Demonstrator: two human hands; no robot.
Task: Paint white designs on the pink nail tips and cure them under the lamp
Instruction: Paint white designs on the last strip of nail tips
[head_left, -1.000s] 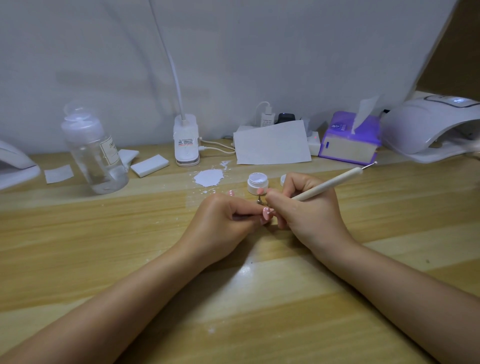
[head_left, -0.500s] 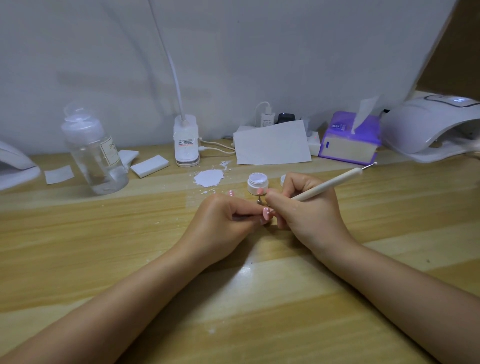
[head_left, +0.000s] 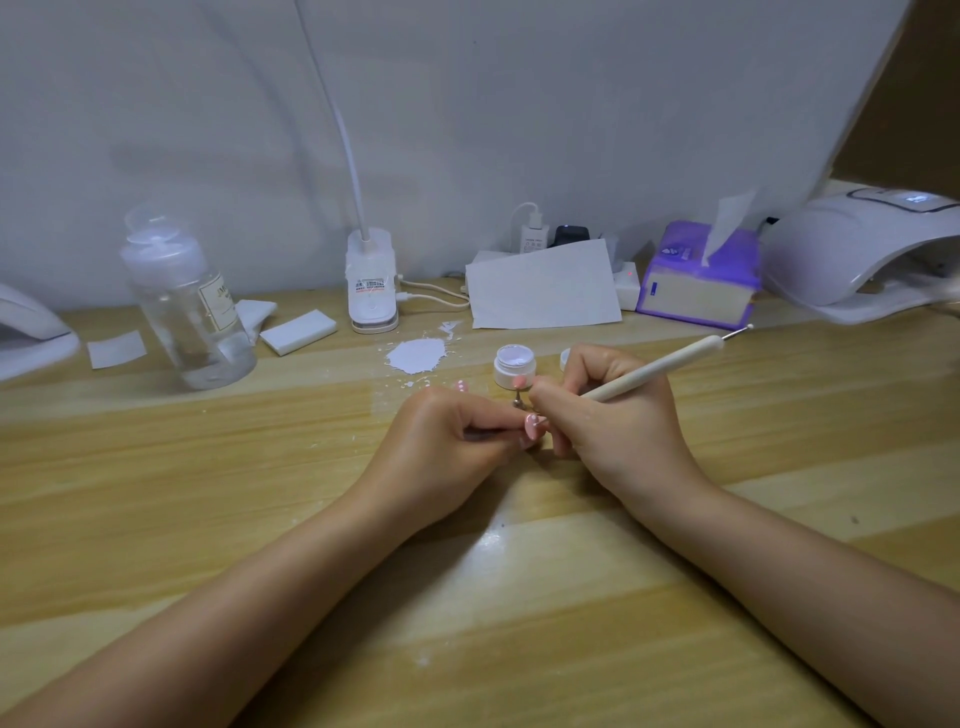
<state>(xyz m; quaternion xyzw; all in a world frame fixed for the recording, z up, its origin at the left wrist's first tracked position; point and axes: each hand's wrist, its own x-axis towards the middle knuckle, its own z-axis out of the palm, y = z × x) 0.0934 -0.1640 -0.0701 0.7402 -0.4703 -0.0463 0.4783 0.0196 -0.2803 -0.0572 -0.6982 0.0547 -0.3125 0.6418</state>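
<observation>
The left hand (head_left: 441, 447) pinches a small pink nail tip (head_left: 532, 427); the right hand (head_left: 613, 415) grips a slim white dotting pen (head_left: 660, 370), slanting up-right, its working end at the tip.

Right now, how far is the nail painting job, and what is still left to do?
Done: the white gel pot is open, and a pink tip lies on the table behind the left hand. In hand: the left hand holds a pink nail tip that already shows white dots, and the right hand works on it with the dotting pen. Left: another pink tip on its stand, then curing under the lamp.
</observation>
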